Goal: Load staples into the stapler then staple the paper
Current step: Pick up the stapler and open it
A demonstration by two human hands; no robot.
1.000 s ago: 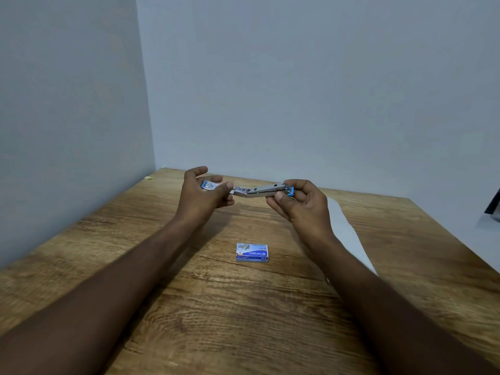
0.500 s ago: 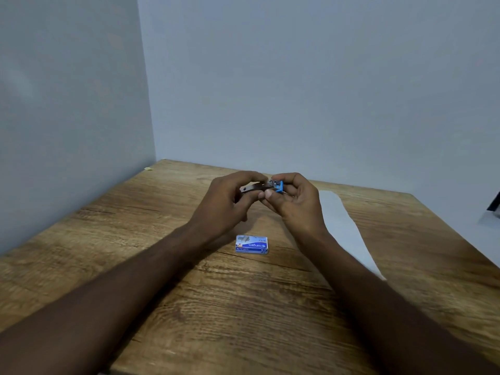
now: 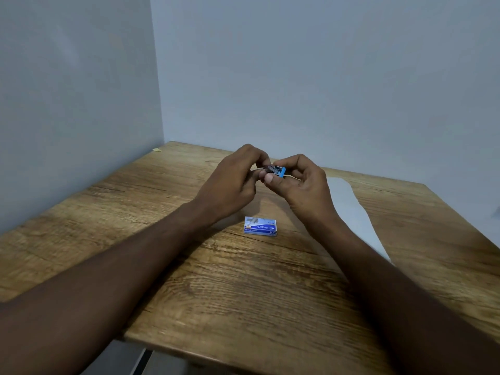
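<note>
A small blue and metal stapler (image 3: 276, 170) is held above the table between both hands, mostly hidden by fingers. My left hand (image 3: 230, 185) grips its left end, and my right hand (image 3: 300, 182) pinches its blue right end. A blue and white staple box (image 3: 260, 226) lies flat on the wooden table (image 3: 243, 293), below and nearer than the hands. A white sheet of paper (image 3: 351, 209) lies on the table to the right, partly covered by my right forearm.
Grey walls close off the table at the left and back. A tiny yellow scrap (image 3: 157, 149) lies at the far left corner. The table's near edge runs across the lower part of the view.
The stapler was stretched open between my spread hands one second ago. My hands have come together and the stapler is folded shut between them.
</note>
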